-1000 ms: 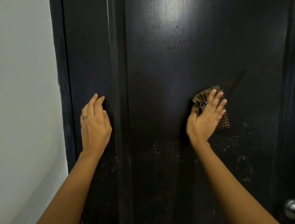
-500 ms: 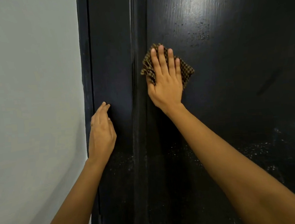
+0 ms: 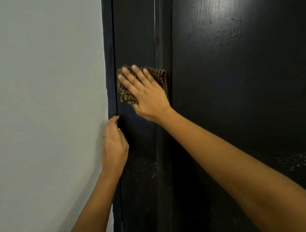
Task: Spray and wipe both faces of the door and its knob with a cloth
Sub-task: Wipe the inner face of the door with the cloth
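A glossy black door [image 3: 238,89] fills the right of the head view, with spray droplets showing on its upper and lower parts. My right hand [image 3: 146,94] presses a brown checked cloth [image 3: 161,78] flat against the black frame panel [image 3: 132,34] just left of the door's edge, fingers straight and spread. My left hand [image 3: 114,143] rests lower down against the frame's left edge by the wall, fingers together. The knob is out of view.
A pale grey wall [image 3: 42,107] covers the left half of the view, meeting the black door frame in a vertical line. A narrow vertical moulding [image 3: 159,32] separates the frame panel from the door face.
My right hand carried the cloth from the door's middle up and leftward, and it now lies on the frame panel. The view shifted left, so the knob dropped out of sight.
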